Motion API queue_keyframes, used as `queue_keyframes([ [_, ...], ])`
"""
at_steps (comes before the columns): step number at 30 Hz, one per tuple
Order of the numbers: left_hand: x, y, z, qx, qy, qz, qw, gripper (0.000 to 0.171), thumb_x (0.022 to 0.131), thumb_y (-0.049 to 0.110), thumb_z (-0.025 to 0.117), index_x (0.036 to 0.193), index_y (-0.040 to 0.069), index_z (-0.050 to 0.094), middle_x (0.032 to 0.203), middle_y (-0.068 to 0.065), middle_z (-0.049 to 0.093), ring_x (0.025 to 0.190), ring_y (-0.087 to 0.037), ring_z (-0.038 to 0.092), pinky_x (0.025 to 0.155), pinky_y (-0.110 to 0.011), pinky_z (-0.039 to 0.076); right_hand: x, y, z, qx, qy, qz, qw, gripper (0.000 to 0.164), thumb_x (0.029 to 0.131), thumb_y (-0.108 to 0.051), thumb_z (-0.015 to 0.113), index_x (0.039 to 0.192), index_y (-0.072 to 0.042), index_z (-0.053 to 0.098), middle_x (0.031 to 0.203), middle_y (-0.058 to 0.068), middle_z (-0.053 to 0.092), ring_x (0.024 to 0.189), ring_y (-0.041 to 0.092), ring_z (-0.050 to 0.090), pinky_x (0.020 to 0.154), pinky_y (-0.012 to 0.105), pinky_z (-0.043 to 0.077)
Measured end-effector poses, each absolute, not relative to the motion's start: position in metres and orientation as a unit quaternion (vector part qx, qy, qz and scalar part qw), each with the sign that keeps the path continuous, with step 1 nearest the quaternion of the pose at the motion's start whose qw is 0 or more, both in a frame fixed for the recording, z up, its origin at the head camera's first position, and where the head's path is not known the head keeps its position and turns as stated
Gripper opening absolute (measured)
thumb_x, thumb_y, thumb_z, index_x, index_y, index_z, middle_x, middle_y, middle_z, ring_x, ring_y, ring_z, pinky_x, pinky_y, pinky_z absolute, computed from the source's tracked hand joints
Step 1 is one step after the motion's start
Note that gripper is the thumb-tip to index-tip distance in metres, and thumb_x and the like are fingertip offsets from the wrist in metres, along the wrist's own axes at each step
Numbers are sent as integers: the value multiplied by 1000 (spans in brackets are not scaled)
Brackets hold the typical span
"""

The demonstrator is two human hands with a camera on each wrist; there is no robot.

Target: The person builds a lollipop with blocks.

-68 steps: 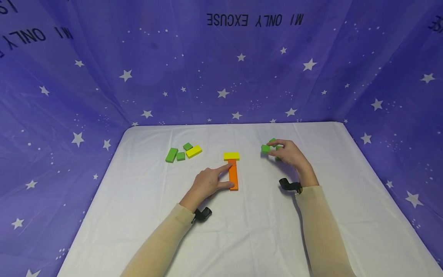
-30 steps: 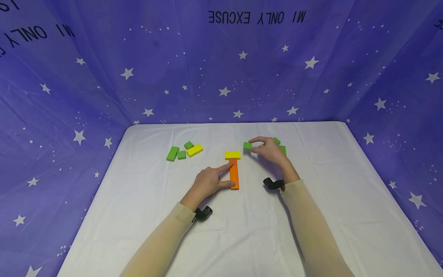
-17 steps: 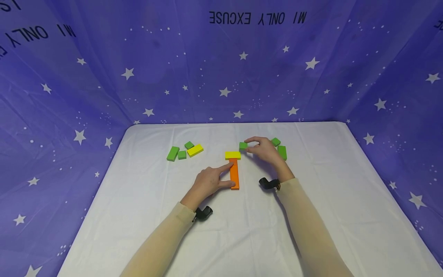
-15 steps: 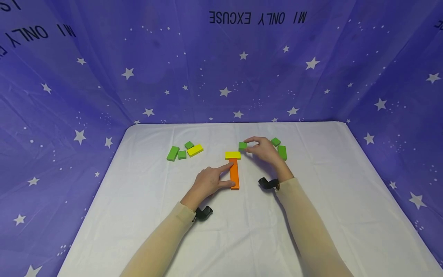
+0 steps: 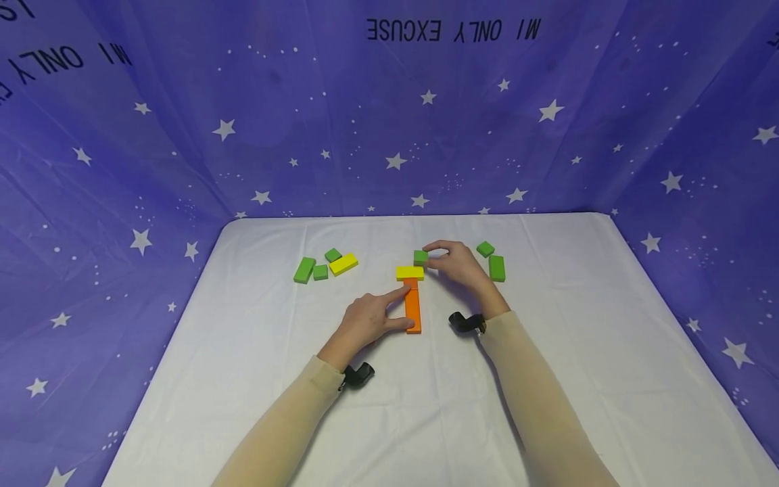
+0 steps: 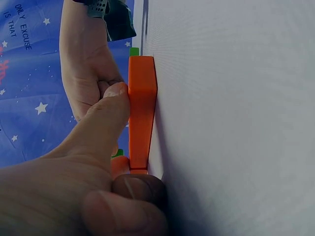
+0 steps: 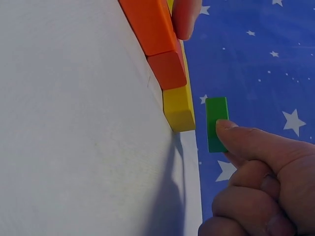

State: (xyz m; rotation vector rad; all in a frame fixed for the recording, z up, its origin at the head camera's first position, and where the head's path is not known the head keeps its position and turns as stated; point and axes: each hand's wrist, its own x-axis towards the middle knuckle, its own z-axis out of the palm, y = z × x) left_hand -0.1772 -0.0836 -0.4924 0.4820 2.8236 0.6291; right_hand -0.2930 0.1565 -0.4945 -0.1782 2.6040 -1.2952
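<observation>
In the head view, two orange blocks point(image 5: 412, 308) lie end to end, with a yellow block point(image 5: 410, 273) set across their far end like a T. My left hand point(image 5: 368, 319) rests its thumb and a straight finger on the orange blocks, the thumb near the close end and the finger near the joint. Between thumb and finger, my right hand point(image 5: 458, 264) pinches a small green block point(image 7: 215, 110), held just beyond the yellow block's right end. The right wrist view shows that green block raised, with a gap between it and the yellow block point(image 7: 179, 108).
Left of the blocks lie a long green block point(image 5: 304, 270), two small green blocks point(image 5: 320, 272) and another yellow block point(image 5: 343, 264). At the right are a small green block point(image 5: 485, 249) and a longer green block point(image 5: 497, 268). A starry purple curtain point(image 5: 341, 122) surrounds the white table point(image 5: 274, 419).
The right hand has carried the small green block leftward from the right-hand group to beyond the yellow block's right end. My left hand has stayed on the orange blocks.
</observation>
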Motion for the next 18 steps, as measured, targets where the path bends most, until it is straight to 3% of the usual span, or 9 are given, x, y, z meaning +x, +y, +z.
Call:
queue_keyframes([
  [4,-177,-84,-493,163,957,214,105,82,88,67,75,160,40,47,62,-3,51,58,-21,50,54,-30,41,-293,153,-495,-60,891,-436,114,41,91,-30,79,131,-23,75,74,1,59,67,16,50,61,29,42],
  [10,-176,-84,-492,164,958,210,102,81,88,67,76,160,40,48,61,-2,50,58,-21,49,54,-30,40,-292,151,-496,-62,891,-434,119,42,92,-29,78,133,-22,74,102,8,70,78,19,53,66,29,44],
  [18,-176,-84,-493,165,958,215,96,81,88,66,76,159,38,50,60,-2,48,56,-20,48,53,-30,39,-292,148,-499,-66,890,-437,114,41,93,-29,78,133,-20,74,121,14,72,80,20,55,68,30,45],
])
